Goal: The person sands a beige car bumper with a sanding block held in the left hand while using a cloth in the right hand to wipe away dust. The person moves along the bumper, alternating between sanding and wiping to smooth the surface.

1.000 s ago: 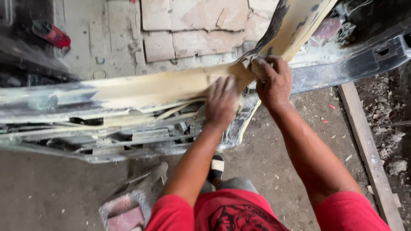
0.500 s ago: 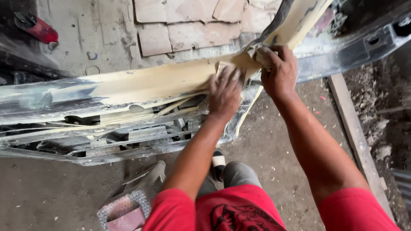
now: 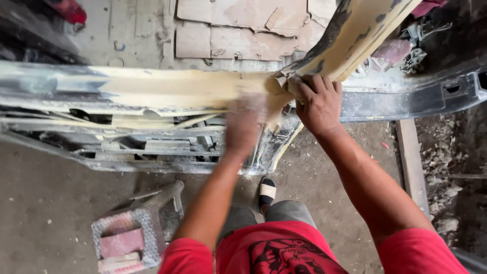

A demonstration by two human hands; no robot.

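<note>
Two hands on the putty-smeared bumper point(image 3: 152, 89): right hand point(image 3: 319, 104) fingers clamped on its edge, blurred left hand point(image 3: 244, 124) unclear.

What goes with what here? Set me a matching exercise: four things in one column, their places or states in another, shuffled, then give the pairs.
Things:
1. blurred left hand
2. right hand
3. small woven plastic stool
4. flattened brown cardboard sheets

Places or states:
A. on the ground beyond the car panel
B. flat on the beige filler-coated car body panel
C. clenched on a crumpled pale sheet at the panel's bend
D. on the dirt floor, lower left

Pairs: 1-B, 2-C, 3-D, 4-A
</note>
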